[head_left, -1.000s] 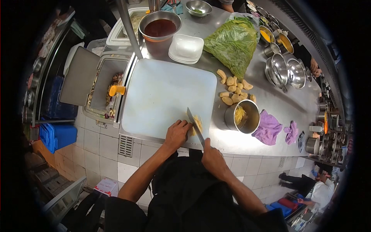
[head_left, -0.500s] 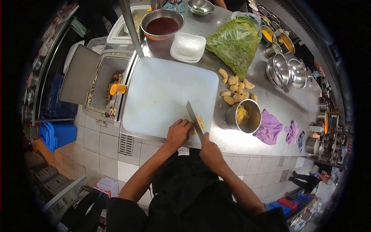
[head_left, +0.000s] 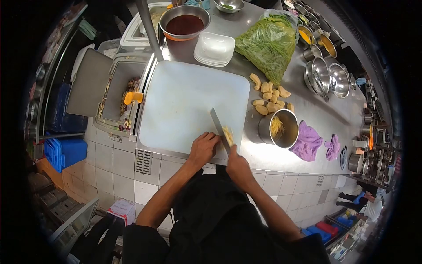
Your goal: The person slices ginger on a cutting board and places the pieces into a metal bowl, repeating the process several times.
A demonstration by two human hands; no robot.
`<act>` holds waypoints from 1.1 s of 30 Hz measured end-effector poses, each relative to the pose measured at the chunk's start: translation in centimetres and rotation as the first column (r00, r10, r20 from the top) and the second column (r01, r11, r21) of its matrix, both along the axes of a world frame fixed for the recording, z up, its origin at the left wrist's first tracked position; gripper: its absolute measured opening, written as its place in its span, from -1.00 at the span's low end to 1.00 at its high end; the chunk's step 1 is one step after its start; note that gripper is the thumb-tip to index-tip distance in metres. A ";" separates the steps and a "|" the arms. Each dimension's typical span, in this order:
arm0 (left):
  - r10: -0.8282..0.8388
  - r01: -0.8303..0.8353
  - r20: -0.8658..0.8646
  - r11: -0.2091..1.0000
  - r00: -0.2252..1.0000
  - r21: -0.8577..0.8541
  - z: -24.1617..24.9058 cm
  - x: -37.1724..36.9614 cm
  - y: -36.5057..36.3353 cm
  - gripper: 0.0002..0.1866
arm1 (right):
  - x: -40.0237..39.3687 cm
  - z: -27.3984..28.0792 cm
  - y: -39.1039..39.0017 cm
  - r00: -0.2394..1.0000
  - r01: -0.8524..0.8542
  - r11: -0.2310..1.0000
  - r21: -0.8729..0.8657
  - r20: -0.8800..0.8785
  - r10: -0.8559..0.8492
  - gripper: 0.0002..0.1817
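My right hand (head_left: 238,165) is closed round the handle of a kitchen knife (head_left: 218,125). Its blade slants up and left across the near right part of a white cutting board (head_left: 189,97). Against the blade's left side, my left hand (head_left: 204,148) has curled fingers pressing pale yellow ginger to the board, mostly hidden by the fingers. Thin ginger strips (head_left: 228,134) lie just right of the blade. Beyond the board to the right sit several peeled ginger pieces (head_left: 272,97) and a steel pot (head_left: 290,136) with more shreds inside.
Left of the board, an open bin (head_left: 115,94) holds scraps and an orange-yellow object (head_left: 133,97). Behind are a bucket of dark red liquid (head_left: 184,25), stacked white dishes (head_left: 214,49) and a bag of greens (head_left: 270,44). Purple cloths (head_left: 307,141) and steel bowls (head_left: 338,81) lie right.
The view has shifted slightly. Both hands stay at the board's near edge, the knife still beside the left fingers, its tip a little farther up and left.
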State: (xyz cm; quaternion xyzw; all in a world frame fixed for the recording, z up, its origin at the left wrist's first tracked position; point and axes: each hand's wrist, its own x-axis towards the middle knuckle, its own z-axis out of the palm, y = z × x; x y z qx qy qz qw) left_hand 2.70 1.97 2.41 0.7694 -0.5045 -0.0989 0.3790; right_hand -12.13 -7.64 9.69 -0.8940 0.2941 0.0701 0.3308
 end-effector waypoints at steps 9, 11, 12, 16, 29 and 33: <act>-0.025 0.021 -0.099 0.999 0.995 -0.038 -0.1 0.6 0.2 -0.66 | 1.8 -1.0 -0.4 0.999 0.022 0.999 -0.034 0.026 -0.021 -0.74; -0.038 0.035 -0.066 0.998 0.997 -0.053 -0.1 0.6 0.3 -0.66 | 1.5 -0.9 -0.2 0.999 0.001 0.999 -0.044 0.038 0.001 -0.74; -0.037 0.034 -0.060 0.998 0.998 -0.058 -0.1 0.7 0.2 -0.66 | 1.8 -0.4 -0.4 0.998 -0.021 0.998 -0.058 0.051 0.024 -0.73; -0.020 0.019 -0.017 0.999 1.000 -0.042 -0.2 0.4 0.2 -0.69 | 0.6 3.1 0.3 0.999 -0.050 0.998 -0.036 -0.015 0.049 -0.73; -0.002 0.002 -0.025 1.000 1.000 -0.023 0.1 0.4 0.2 -0.70 | 3.0 0.5 -0.8 0.996 -0.030 0.997 -0.076 0.083 0.037 -0.63; 0.030 -0.030 -0.028 0.999 0.999 -0.024 -0.3 0.2 0.0 -0.69 | 1.2 4.0 0.1 0.997 -0.036 0.999 0.009 -0.071 0.037 -0.63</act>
